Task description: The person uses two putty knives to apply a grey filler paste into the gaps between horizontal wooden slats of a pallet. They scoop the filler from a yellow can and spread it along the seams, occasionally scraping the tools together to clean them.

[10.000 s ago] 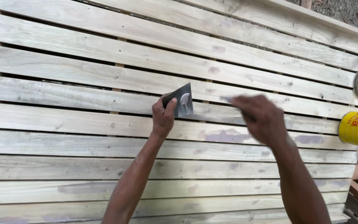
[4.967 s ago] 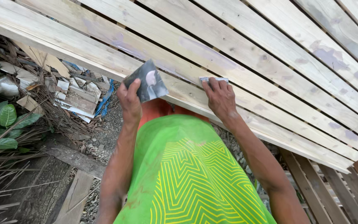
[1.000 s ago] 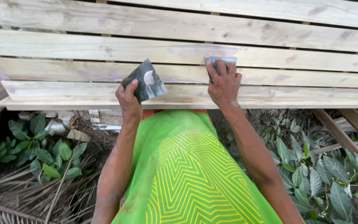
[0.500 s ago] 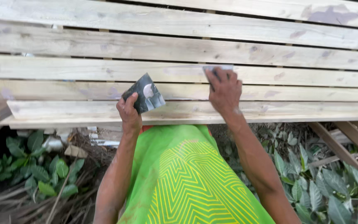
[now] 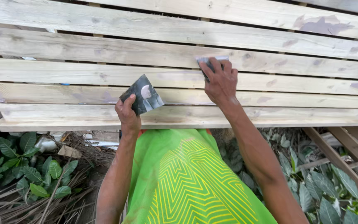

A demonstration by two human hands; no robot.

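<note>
My left hand (image 5: 128, 117) holds up a dark square plate (image 5: 142, 94) with a dab of pale filler on it, just above the nearest plank. My right hand (image 5: 220, 82) presses a small flat scraper (image 5: 209, 61) against a pale wooden plank (image 5: 83, 74), its fingers closed over the tool so that only the top edge shows. The planks belong to a slatted wooden panel (image 5: 104, 25) lying flat in front of me, with grey filler patches on several boards. My bright green patterned garment (image 5: 187, 178) fills the lower middle.
Green leafy plants (image 5: 25, 166) and dry stalks lie on the ground at lower left. More leaves (image 5: 332, 186) grow at lower right, beside slanted wooden boards (image 5: 353, 149). The panel's front edge (image 5: 63, 123) runs across the view.
My view has tilted up over the panel. My right hand has slid the scraper up onto a farther plank, and my left hand with the plate has followed slightly.
</note>
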